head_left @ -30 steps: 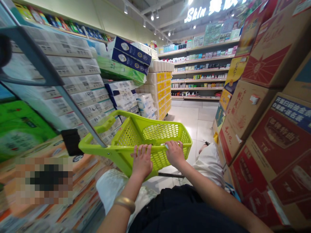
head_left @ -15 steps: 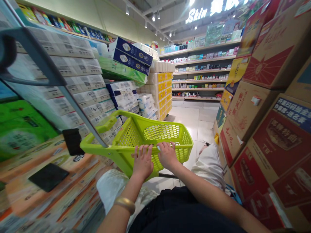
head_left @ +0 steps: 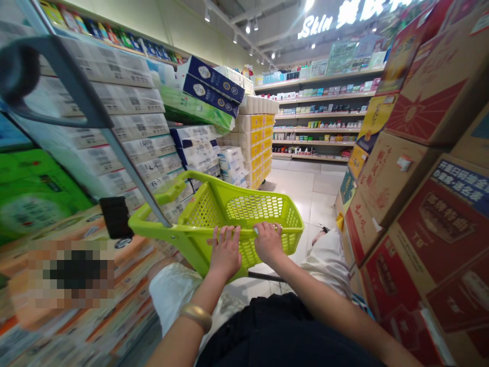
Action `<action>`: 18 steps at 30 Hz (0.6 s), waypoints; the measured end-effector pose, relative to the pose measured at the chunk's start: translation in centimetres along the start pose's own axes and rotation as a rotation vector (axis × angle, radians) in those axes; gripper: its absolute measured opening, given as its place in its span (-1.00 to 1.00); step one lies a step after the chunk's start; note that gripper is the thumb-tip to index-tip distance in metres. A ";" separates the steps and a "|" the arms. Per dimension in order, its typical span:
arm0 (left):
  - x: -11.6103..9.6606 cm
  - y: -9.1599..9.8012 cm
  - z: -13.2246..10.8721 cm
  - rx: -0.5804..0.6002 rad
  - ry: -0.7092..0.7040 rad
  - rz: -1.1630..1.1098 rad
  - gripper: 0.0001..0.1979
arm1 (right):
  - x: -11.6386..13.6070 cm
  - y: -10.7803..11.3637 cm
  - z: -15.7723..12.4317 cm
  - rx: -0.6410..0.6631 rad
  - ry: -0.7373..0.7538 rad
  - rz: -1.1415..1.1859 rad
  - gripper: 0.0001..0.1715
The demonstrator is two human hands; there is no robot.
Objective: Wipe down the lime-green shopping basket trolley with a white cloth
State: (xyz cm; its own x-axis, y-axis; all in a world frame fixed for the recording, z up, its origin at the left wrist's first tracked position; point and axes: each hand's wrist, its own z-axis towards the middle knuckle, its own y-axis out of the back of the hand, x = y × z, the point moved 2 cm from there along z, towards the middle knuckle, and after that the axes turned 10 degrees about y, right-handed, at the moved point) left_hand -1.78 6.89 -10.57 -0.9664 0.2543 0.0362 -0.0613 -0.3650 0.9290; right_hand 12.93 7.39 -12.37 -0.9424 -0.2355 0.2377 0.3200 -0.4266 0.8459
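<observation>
A lime-green rolling shopping basket (head_left: 194, 255) stands before me, tilted, with perforated walls. Its long metal pole (head_left: 132, 176) slants up to the left, ending in a dark grey handle grip (head_left: 86, 84). My left hand (head_left: 225, 252) has its fingers curled over the near rim, and a gold bangle (head_left: 195, 317) circles that wrist. Just to the right, my right hand (head_left: 270, 245) holds the same rim, fingers bent over the edge and fingertips partly hidden inside. The part of the basket's floor behind my hands is hard to make out.
Stacked paper packs (head_left: 133, 122) line the left, with orange packs (head_left: 133, 260) lower down. Cardboard cartons (head_left: 416, 168) rise close on the right. A tiled aisle (head_left: 294, 178) runs ahead to stocked shelves (head_left: 317, 127). My knees flank the basket.
My right hand has slid slightly right along the rim, widening the gap between my hands. My left hand keeps its hold, and the view has shifted a little.
</observation>
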 end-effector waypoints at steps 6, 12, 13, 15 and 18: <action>0.3 0.0 -0.2 -0.018 -0.012 -0.001 -0.32 | 2.6 -0.4 0.9 0.019 0.101 0.080 -0.65; 0.6 -0.2 -0.2 -0.012 -0.010 -0.030 -0.31 | -3.0 0.8 -1.8 -0.051 -0.020 0.046 -0.62; 0.5 -0.2 -0.2 -0.012 -0.006 -0.030 -0.31 | -3.6 0.9 -2.1 -0.061 -0.041 0.034 -0.61; 0.4 -0.1 -0.2 -0.014 0.003 -0.034 -0.31 | -4.0 1.0 -2.3 -0.070 -0.085 0.013 -0.62; 0.3 0.0 -0.2 -0.018 0.010 -0.040 -0.32 | -2.4 0.6 -1.5 -0.052 -0.075 0.006 -0.66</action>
State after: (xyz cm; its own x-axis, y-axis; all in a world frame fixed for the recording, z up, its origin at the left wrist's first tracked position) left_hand -2.11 6.80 -10.67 -0.9657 0.2598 -0.0042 -0.1037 -0.3705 0.9230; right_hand 15.49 6.37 -13.20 -0.9444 -0.1732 0.2796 0.3287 -0.4703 0.8190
